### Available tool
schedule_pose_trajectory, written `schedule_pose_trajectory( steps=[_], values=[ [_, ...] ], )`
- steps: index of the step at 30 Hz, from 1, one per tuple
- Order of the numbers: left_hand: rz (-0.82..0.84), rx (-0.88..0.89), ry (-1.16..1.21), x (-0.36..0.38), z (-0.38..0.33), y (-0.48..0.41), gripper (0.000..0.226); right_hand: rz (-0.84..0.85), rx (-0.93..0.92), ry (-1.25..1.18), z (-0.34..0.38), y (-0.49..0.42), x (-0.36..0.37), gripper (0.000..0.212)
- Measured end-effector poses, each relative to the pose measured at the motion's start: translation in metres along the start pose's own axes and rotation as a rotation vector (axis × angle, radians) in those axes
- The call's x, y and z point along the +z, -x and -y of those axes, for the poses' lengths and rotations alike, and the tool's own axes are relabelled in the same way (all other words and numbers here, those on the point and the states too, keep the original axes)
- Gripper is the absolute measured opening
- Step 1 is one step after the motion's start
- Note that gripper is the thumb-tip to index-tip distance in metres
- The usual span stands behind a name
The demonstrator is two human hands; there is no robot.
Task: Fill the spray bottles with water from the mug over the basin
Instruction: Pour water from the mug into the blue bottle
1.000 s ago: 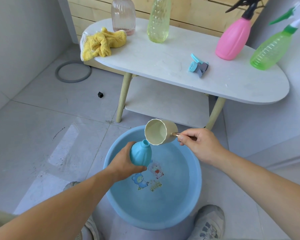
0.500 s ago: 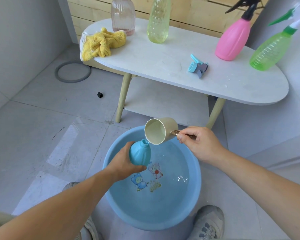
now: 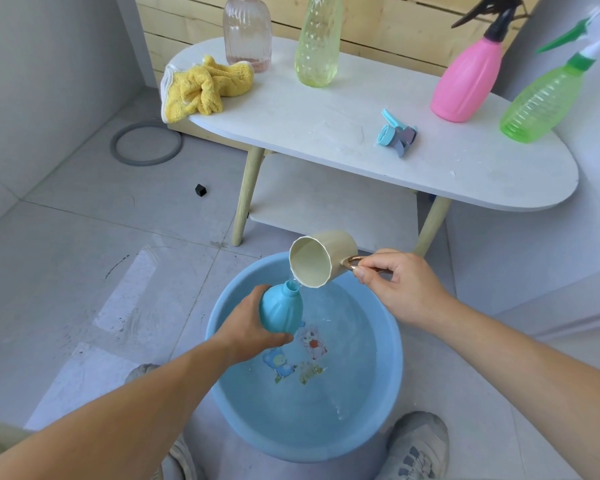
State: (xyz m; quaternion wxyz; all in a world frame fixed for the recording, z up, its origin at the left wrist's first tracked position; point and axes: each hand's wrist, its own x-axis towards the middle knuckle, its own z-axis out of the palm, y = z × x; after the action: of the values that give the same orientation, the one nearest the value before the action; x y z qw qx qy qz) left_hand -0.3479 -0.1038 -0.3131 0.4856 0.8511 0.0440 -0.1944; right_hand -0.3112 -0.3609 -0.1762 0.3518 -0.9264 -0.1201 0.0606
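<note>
My left hand (image 3: 248, 330) grips a small blue bottle (image 3: 280, 312) with no cap, held tilted over the blue basin (image 3: 394, 368). My right hand (image 3: 400, 287) pinches the gold handle of a cream mug (image 3: 317, 262). The mug is tipped on its side, its rim just above the bottle's neck, and a thin stream of water runs into the neck. The basin holds water and has cartoon stickers on its bottom. The bottle's blue spray head (image 3: 396, 134) lies on the white table (image 3: 326, 129).
On the table stand a clear pink bottle (image 3: 246, 31), a yellow-green bottle (image 3: 316, 46), a pink spray bottle (image 3: 468, 81) and a green spray bottle (image 3: 541, 102), plus a yellow cloth (image 3: 205, 86). My shoes (image 3: 416, 448) flank the basin. A grey ring (image 3: 146, 143) lies on the floor.
The mug has risen slightly and tipped further over the bottle's neck. Water now trickles from its rim. The bottle has stayed in place over the basin.
</note>
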Motion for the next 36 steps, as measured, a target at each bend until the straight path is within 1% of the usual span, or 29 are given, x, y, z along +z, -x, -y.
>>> schedule_pose_trajectory(
  steps=[17, 23, 36],
  values=[
    [-0.013, 0.000, -0.018, 0.0009, 0.0008, -0.0002, 0.089, -0.009, -0.079, 0.108, 0.0048, -0.0005, -0.0035, 0.016],
    [-0.016, -0.001, -0.032, 0.0001, 0.0006, 0.0000, 0.088, -0.015, -0.126, 0.167, 0.0042, -0.0009, -0.0037, 0.015],
    [-0.006, -0.009, -0.034, 0.0005, -0.0002, 0.0004, 0.089, -0.004, -0.225, 0.214, 0.0045, -0.0011, -0.0029, 0.012]
  ],
)
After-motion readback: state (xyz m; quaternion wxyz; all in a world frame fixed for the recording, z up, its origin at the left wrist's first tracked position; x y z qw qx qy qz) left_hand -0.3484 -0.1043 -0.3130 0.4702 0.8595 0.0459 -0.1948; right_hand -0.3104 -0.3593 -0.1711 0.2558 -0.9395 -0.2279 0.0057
